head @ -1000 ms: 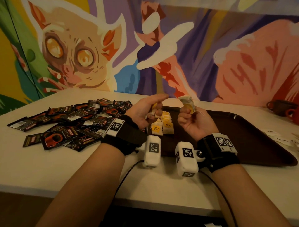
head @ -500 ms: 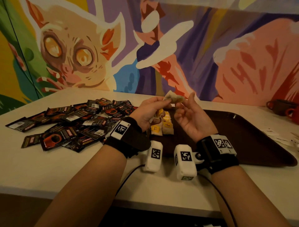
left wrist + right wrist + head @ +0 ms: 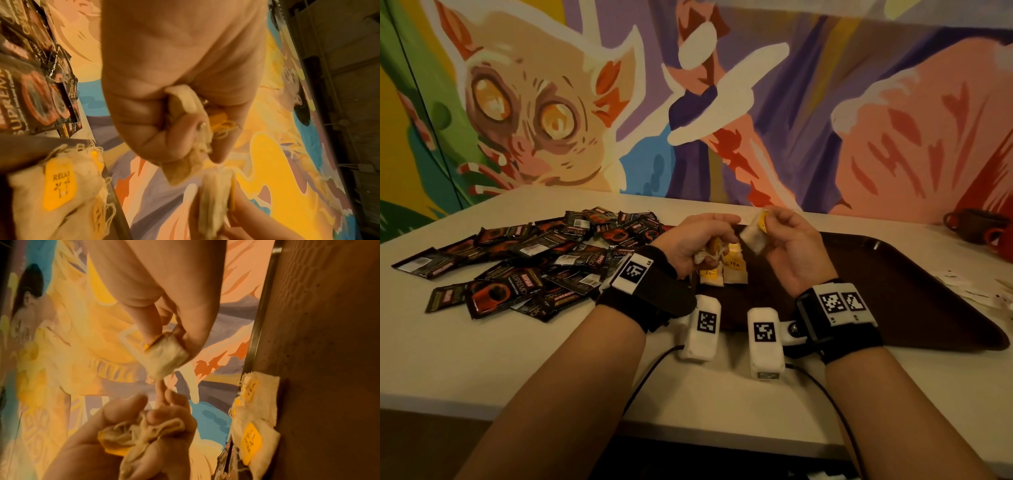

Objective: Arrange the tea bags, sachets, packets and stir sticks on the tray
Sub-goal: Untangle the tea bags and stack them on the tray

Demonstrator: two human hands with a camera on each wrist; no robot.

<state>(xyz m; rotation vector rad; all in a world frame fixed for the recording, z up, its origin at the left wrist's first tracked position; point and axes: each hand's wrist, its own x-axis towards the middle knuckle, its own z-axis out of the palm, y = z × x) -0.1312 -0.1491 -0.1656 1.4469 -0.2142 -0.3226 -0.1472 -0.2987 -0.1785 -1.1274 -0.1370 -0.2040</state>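
Observation:
Both hands hover over the left end of the brown tray (image 3: 893,281). My left hand (image 3: 698,240) grips a crumpled bunch of tea bags (image 3: 185,104) with yellow tags and tangled strings (image 3: 144,431). My right hand (image 3: 787,236) pinches one white tea bag (image 3: 751,234) with a yellow tag by its top (image 3: 166,353). Two or three tea bags with yellow tags (image 3: 722,270) lie on the tray below the hands (image 3: 59,185) (image 3: 255,426). A pile of dark coffee sachets (image 3: 534,260) lies on the table to the left.
The white table (image 3: 551,359) runs to a painted wall behind. Dark red cups (image 3: 976,229) stand at the far right. Small white paper packets (image 3: 969,291) lie right of the tray. Cables trail from the wrist cameras to the table's front edge.
The hands came together over the tray, then drew slightly apart. My right hand now pinches a single tea bag again, while the left keeps its bunch.

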